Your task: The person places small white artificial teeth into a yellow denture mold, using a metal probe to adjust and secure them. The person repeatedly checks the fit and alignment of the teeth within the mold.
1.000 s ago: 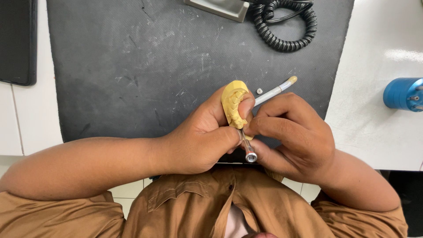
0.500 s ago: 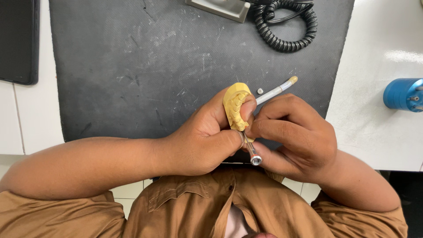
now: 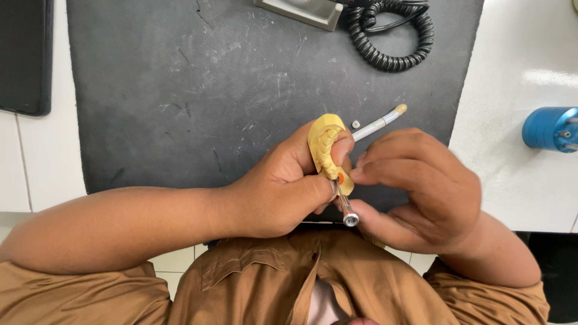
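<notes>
My left hand (image 3: pixel 283 186) grips a yellow plaster dental model (image 3: pixel 325 144), an arch of teeth, held upright above the near edge of a black mat (image 3: pixel 180 90). A thin metal pin tool (image 3: pixel 344 204) with a silver end and a small orange part sticks out of the model toward me. My right hand (image 3: pixel 421 186) curls beside the model, its little finger under the tool's silver end and its fingertips close to the model. Whether those fingers pinch the tool is hidden.
A white pen-like stick (image 3: pixel 379 123) and a tiny white piece (image 3: pixel 356 124) lie on the mat behind my hands. A coiled black cable (image 3: pixel 391 36) and a grey device (image 3: pixel 301 11) sit at the mat's far edge. A blue cylinder (image 3: pixel 549 129) rests on the white bench at right.
My right fingers have loosened and shifted slightly right of the model. The metal tool now shows more between the hands. The model stays in my left hand.
</notes>
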A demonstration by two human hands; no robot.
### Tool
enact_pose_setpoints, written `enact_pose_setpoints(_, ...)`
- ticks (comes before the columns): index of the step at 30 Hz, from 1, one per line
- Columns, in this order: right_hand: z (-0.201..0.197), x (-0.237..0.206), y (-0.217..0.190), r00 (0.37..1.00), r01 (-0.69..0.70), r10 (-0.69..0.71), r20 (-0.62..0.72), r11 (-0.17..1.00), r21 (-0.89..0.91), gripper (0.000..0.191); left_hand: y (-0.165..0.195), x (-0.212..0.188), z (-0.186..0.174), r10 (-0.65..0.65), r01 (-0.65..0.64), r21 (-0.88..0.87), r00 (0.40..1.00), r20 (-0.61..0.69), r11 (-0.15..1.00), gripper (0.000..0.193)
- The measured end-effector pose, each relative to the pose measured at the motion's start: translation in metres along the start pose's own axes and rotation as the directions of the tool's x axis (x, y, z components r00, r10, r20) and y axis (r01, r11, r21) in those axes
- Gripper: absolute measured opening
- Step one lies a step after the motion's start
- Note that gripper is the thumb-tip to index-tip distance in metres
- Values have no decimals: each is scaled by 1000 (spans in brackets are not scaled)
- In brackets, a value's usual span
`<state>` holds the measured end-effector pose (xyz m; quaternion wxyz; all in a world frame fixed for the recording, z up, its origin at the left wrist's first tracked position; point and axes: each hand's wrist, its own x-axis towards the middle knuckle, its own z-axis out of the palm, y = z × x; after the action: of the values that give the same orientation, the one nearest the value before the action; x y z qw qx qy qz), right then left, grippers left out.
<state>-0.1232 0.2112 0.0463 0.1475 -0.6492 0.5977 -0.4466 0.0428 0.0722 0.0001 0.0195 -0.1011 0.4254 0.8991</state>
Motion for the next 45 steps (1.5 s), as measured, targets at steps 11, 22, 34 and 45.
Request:
enact_pose_setpoints(11, -26, 26, -41, 979, 112, -67, 191, 966, -234, 28, -7, 7, -4, -10, 7, 191, 1000, 12, 982, 26)
enact_pose_setpoints(22, -36, 33, -65, 643, 557, 237, 729, 508, -657, 7, -7, 10, -12, -34, 33, 36, 999, 14, 999, 15)
enact_pose_setpoints(34, -25, 43, -88, 614, 705, 175, 770, 316, -634, 9, -14, 16, -27, 187, -206, 221, 977, 106, 953, 3)
enact_pose_setpoints(45, -23, 47, -87, 623, 693, 247, 743, 266, -670, 3, -11, 18, -23, 155, -171, 219, 984, 88, 961, 7)
